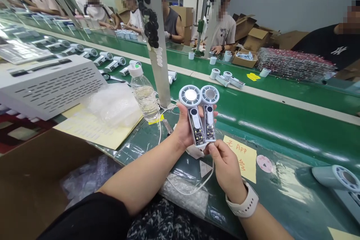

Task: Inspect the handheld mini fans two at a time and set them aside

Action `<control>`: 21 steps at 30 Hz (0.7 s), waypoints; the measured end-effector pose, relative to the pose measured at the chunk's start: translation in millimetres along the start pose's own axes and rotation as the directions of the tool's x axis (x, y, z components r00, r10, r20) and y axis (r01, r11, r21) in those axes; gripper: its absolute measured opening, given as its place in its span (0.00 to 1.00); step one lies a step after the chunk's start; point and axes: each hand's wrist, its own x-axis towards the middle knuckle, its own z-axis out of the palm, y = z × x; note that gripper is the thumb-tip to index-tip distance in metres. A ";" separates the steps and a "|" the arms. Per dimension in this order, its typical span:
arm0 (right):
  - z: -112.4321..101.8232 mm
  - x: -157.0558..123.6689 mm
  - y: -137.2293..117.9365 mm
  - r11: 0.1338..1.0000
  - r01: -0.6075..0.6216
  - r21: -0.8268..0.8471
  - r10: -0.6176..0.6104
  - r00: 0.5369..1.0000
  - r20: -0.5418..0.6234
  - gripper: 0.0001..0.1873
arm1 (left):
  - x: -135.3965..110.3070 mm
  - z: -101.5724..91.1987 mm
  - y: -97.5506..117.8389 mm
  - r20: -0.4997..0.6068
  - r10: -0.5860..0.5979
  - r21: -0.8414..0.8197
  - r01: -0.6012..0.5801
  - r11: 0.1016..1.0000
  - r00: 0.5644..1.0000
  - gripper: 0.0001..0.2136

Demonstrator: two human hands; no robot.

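Cradling round-headed plastic devices (194,120): left hand (183,127)

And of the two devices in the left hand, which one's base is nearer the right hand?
The device on the right, with the greyer disc: its base is by the right hand, while the left device sits farther off.

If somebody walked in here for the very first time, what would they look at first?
Probably the two round-headed gadgets, side by side in the left hand at the middle, with the right hand at their lower ends. Next might come the black discs dotting the metal post behind, and the clear bottle just left of it.
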 end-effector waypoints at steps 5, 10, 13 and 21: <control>3.5 -0.6 0.2 0.980 -0.120 0.160 0.125 0.992 -0.022 0.26 | -1.7 1.1 0.3 0.051 0.022 0.050 -0.025 0.998 0.998 0.33; 7.2 1.9 5.9 0.935 -0.200 0.294 0.215 0.976 -0.019 0.29 | -2.9 2.0 -6.6 0.042 0.047 0.148 -0.053 0.988 0.998 0.33; 6.7 3.0 7.2 0.948 -0.190 0.255 0.202 0.979 -0.019 0.27 | -3.6 1.2 -9.2 0.039 0.054 0.177 -0.060 0.982 0.998 0.33; -15.2 13.2 8.5 0.938 0.147 -0.314 -0.184 0.979 -0.091 0.17 | 5.7 -7.1 -5.1 -0.188 0.109 0.087 -0.094 0.992 0.976 0.32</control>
